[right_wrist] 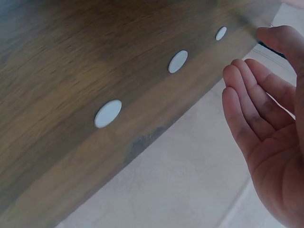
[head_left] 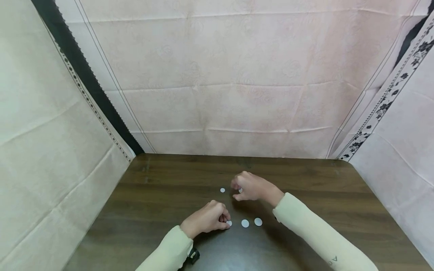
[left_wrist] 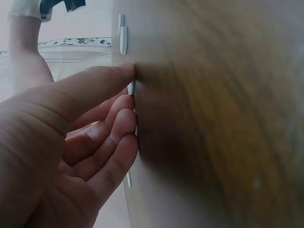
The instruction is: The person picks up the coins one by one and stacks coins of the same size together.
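Several flat white discs lie on a brown wooden table. My left hand point(head_left: 207, 218) rests low over the near row, thumb and curled fingers on either side of a white disc point(head_left: 229, 223). In the left wrist view, that disc point(left_wrist: 131, 88) shows edge-on between thumb tip and fingertips. My right hand point(head_left: 254, 187) hovers farther back, thumb and fingers apart above another disc point(head_left: 240, 190), which it partly covers. The right wrist view shows this hand point(right_wrist: 266, 104) with loosely bent fingers and nothing held. To its left, a single disc point(head_left: 222, 190) lies untouched.
Two more discs, one point(head_left: 245, 223) and another point(head_left: 258, 222), lie right of my left hand. The wooden table point(head_left: 169, 180) meets a pale cloth backdrop point(head_left: 220, 113) at its far edge. Pale cloths also hang at both sides. A dark band point(left_wrist: 61, 5) circles a wrist.
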Motion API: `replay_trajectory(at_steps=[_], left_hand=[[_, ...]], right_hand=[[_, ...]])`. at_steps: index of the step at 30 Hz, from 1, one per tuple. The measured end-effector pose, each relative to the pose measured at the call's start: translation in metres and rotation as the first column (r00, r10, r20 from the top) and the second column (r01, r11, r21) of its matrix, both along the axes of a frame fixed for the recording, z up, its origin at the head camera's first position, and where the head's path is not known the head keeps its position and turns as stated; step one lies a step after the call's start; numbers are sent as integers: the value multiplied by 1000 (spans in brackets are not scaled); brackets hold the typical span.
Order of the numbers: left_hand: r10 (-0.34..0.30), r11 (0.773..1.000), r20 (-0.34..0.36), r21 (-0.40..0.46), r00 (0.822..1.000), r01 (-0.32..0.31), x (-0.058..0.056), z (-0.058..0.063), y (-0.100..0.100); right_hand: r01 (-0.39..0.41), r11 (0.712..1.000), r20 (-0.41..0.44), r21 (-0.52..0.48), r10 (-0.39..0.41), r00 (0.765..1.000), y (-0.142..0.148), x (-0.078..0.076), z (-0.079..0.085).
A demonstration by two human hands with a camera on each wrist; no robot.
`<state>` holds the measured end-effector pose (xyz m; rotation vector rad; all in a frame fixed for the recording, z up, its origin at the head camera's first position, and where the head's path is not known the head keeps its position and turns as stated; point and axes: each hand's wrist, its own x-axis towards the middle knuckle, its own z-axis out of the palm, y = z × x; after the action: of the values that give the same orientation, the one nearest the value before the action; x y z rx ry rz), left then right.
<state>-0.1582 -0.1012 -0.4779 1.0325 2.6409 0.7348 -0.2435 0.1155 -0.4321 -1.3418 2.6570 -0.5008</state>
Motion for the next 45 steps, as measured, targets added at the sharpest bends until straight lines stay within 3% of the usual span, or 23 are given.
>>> replay_trajectory(at_steps=[9, 19, 33, 45], left_hand=[[-7, 1000, -16, 4, 1000, 7, -2, 1, -1], [-1, 1000, 15, 1, 1000, 1, -1, 1, 0], [-9, 1000, -2, 5, 1000, 9, 0, 1, -1], [-18, 1000, -14, -8, 1000, 18, 0, 2, -1]], right_hand=[[8, 1000, -21, 2, -8, 1000, -18, -19, -17], [16, 1000, 28, 20, -16, 999, -28, -32, -30], [-78, 996, -26, 40, 79, 997, -43, -35, -34], [-67, 986, -7, 154, 69, 998, -53, -37, -26]])
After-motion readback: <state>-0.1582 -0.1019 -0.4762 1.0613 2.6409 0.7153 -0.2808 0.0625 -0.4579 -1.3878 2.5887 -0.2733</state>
